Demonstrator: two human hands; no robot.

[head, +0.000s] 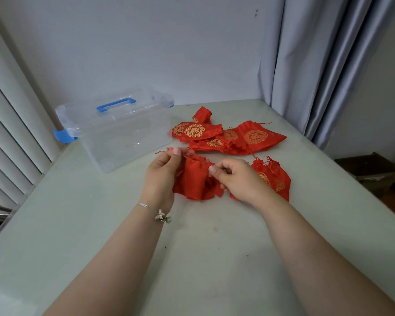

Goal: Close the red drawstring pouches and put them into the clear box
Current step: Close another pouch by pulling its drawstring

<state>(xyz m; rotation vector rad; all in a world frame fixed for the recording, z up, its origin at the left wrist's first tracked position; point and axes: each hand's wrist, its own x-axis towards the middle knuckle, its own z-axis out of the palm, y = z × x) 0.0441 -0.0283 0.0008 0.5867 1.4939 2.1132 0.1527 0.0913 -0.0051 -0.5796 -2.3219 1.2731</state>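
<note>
Both forearms reach in from the bottom edge, and between the two hands hangs the red pouch (195,179) being worked on, its plain side toward the camera and its bottom resting on the grey-green table (100,236). It looks like thin, light satin cloth: limp, easily crumpled, probably a little slippery, and with no shape of its own, so the body gives poor purchase. The sensible places to take it are the drawstring ends at the neck, one to each side.

That is about how it is held. The left hand (162,172) pinches a red cord end (163,152) between thumb and fingertip at the pouch's upper left; the right hand (235,179) has its fingers curled at the right side of the gathered mouth, apparently nipping the other cord, though that cord itself cannot be made out. The neck is puckered but seems not fully drawn.

Just right of the right hand lies another pouch (274,179), partly hidden. Further back sits a loose pile of pouches (237,137) with gold medallions. Left of the pile stands the clear box (123,135), blue-handled lid on top, with no pouch visible inside.
</note>
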